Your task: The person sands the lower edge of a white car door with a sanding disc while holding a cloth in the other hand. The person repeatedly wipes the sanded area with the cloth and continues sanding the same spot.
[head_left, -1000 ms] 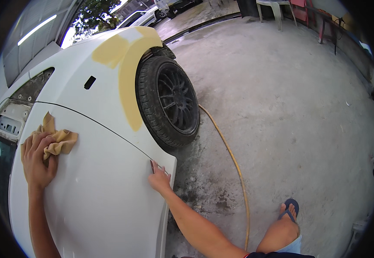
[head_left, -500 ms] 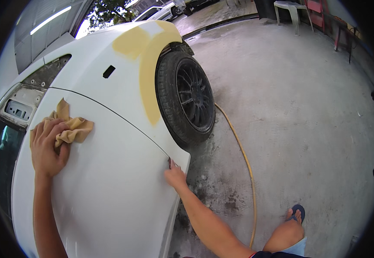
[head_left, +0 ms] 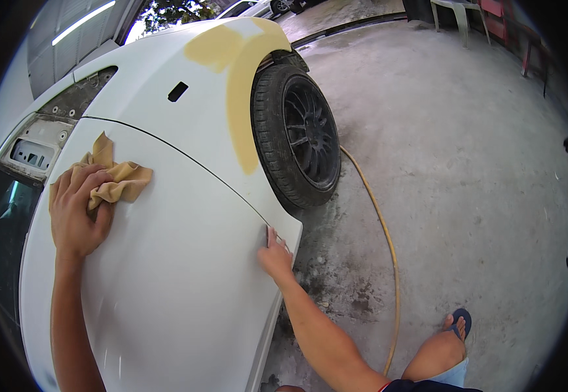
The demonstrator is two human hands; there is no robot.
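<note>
A tan cloth (head_left: 124,183) lies bunched on the white car door (head_left: 166,274). My left hand (head_left: 78,209) presses it against the panel near the window edge, fingers curled over it. Low on the door, my right hand (head_left: 275,255) touches the seam between the door and the white fender (head_left: 153,65). Its fingers are drawn together around something small and dark that I cannot make out. Yellowish filler (head_left: 238,111) covers the fender's wheel arch, and a dark rectangular hole (head_left: 178,91) is cut in the fender.
A black wheel (head_left: 303,130) stands in the arch. From beside it a yellow hose (head_left: 385,228) runs across the concrete floor (head_left: 467,196) toward my sandalled foot (head_left: 457,325). At the far right is a pale plastic chair (head_left: 457,13). The bare mirror mount (head_left: 32,153) is at left.
The view has shifted a little, so the car sits lower right at the door and higher at the wheel. My right hand has moved slightly up along the seam; my left stays on the cloth.
</note>
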